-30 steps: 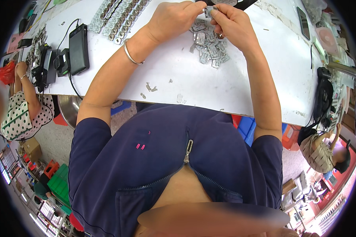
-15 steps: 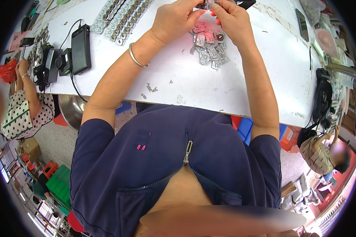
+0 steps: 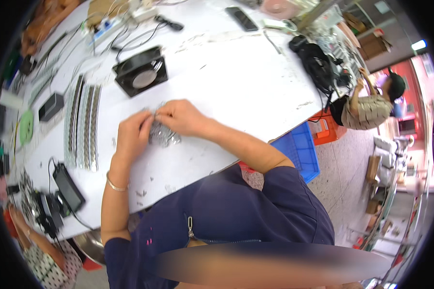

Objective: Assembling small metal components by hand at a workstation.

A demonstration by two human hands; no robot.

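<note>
Over a small pile of flat grey metal-looking pieces [image 3: 165,137], my two hands meet at the fingertips. My left hand [image 3: 133,132], on the bangle arm, is closed with thumb and fingers pinched together. My right hand [image 3: 181,117] is also closed in a pinch, its fingertips nearly touching the left ones. Whatever lies between the fingertips is too small and blurred to name. Just beyond the hands stands a black square fan [image 3: 142,73].
Long strips of round metal parts [image 3: 88,126] lie left of my hands. A black power adapter [image 3: 68,183] sits near the front edge, a phone [image 3: 241,19] at the back. A black bag [image 3: 317,67] rests at the right edge. Other people work on both sides.
The view has swung, showing more of the table's far side. My hands have come from near the fan to over the pile. The red glow on my fingers is gone.
</note>
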